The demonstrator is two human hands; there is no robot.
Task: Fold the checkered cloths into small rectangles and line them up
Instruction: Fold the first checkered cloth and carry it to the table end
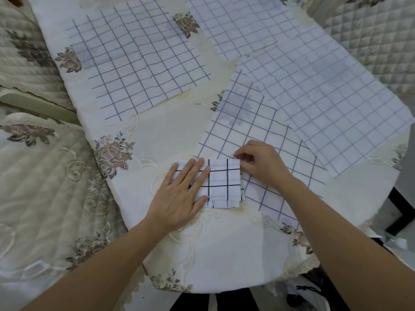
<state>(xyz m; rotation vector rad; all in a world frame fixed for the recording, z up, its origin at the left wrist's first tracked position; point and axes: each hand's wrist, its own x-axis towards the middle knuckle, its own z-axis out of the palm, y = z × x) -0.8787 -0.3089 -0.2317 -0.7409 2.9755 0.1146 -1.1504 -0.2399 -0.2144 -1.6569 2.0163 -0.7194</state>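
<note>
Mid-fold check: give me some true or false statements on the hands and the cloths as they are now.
1. The left hand lies flat on the folded cloth. True.
2. The right hand hangs in the air, off the table. False: it rests on the cloths, its fingers pinching the folded cloth's upper right corner.
3. The folded cloth overlaps a corner of an unfolded cloth. True.
4. Every checkered cloth is already folded. False: several lie spread flat, such as the far-left cloth.
5. The tablecloth is plain black. False: it is cream with flower patterns.
</note>
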